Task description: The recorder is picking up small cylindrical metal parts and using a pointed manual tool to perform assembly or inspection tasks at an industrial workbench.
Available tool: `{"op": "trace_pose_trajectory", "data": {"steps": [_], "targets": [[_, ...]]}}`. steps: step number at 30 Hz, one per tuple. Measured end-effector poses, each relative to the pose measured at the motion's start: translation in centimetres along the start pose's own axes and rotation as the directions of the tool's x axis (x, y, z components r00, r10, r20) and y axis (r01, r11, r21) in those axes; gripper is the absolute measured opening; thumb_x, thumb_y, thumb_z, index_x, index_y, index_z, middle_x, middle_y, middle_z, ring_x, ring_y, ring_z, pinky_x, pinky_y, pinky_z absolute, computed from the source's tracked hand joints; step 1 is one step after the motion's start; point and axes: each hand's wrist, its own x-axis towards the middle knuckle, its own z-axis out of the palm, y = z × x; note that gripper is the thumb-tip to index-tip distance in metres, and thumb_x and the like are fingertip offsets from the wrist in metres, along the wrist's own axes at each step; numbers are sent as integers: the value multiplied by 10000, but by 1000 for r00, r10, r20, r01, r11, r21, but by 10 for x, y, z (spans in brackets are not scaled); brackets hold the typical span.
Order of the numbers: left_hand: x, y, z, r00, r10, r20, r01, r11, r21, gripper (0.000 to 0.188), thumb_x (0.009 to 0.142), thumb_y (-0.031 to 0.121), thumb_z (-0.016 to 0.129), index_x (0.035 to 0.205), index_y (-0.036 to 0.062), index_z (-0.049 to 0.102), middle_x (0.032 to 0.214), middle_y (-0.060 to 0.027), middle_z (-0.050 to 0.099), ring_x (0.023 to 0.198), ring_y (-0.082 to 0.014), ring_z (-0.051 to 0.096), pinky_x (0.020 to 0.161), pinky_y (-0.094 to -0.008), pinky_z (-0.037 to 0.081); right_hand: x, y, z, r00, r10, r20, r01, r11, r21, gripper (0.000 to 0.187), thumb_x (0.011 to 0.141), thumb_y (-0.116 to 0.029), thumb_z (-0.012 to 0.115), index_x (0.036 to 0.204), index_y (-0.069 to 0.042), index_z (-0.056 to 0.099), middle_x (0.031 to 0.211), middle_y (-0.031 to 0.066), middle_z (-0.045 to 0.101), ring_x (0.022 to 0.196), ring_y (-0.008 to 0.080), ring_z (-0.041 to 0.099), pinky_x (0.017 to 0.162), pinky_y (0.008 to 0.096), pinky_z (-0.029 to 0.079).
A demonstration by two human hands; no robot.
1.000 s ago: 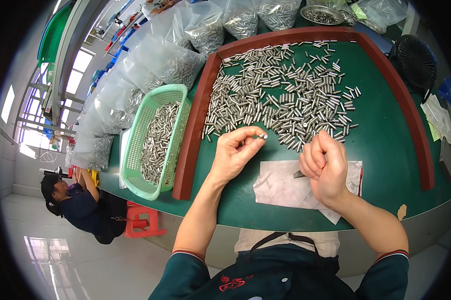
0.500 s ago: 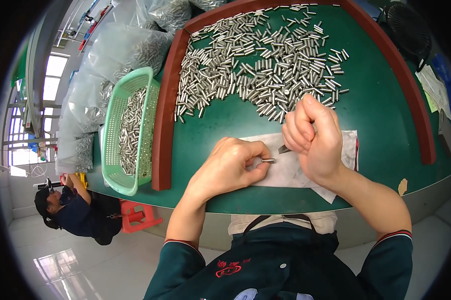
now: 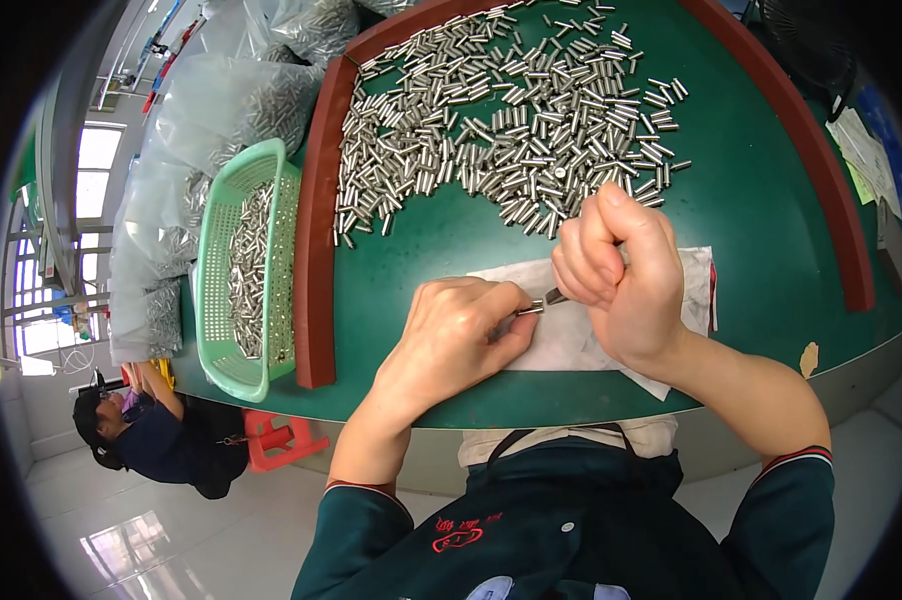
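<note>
Pinched between the thumb and forefinger of my left hand (image 3: 456,330) is a small shiny metal pin (image 3: 534,308), its end pointing right. My right hand (image 3: 621,265) is closed in a fist around a tool with a flat grey blade (image 3: 556,296); the rest of the tool is hidden in the fingers. The blade's tip is right at the pin's end, and I cannot tell whether they touch. Under both hands lies a stained white cloth (image 3: 581,345). Beyond them, a large spread of similar metal pins (image 3: 531,130) covers the green tabletop (image 3: 421,250).
A dark red raised border (image 3: 316,250) frames the work area. To its left stands a light green basket (image 3: 239,365) of pins, beside clear plastic bags (image 3: 196,110) of more pins. A black fan (image 3: 806,50) is at the far right. A person (image 3: 161,430) works at lower left near a red stool (image 3: 276,440).
The blade in my right hand has come up to the end of the pin, from a small gap before. The pin now tilts upward slightly. My view has shifted a little.
</note>
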Motion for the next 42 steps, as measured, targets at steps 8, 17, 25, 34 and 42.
{"op": "trace_pose_trajectory", "data": {"steps": [8,17,25,34,42], "targets": [[-3,9,7,990,-135,-43,136,991,8,83,634,47,630,652,37,550,476,-66,500,424,-215,508,401,-322,381,-2,4,-4,1000,3,0,-3,1000,15,385,877,-184,330,509,-83,285,443,-24,272,392,48,210,376,218,169],[-5,8,6,989,-134,-62,136,991,16,65,642,38,624,660,36,562,460,-71,490,417,-216,506,397,-324,378,0,2,-2,999,16,30,-17,1000,21,377,874,-178,329,512,-81,289,443,-25,271,394,47,210,379,215,171],[-5,7,6,989,-131,-73,132,991,3,49,654,35,620,676,27,577,475,-90,501,425,-239,509,401,-333,379,0,4,-2,1000,7,16,-8,999,31,380,871,-175,330,505,-82,289,443,-27,269,398,48,214,381,214,173],[-6,7,7,990,-123,-73,122,992,-21,45,657,29,613,673,17,573,497,-104,512,452,-257,517,421,-338,388,-1,5,0,1000,2,15,-1,1000,-19,386,874,-180,336,503,-84,294,446,-31,264,406,50,222,385,213,182],[-5,9,5,990,-124,-65,124,992,-16,44,662,31,607,671,14,568,504,-110,518,461,-265,521,430,-346,393,0,5,-2,1000,-7,31,6,1000,16,377,864,-174,342,502,-82,290,441,-31,256,404,52,217,384,215,179]]}}
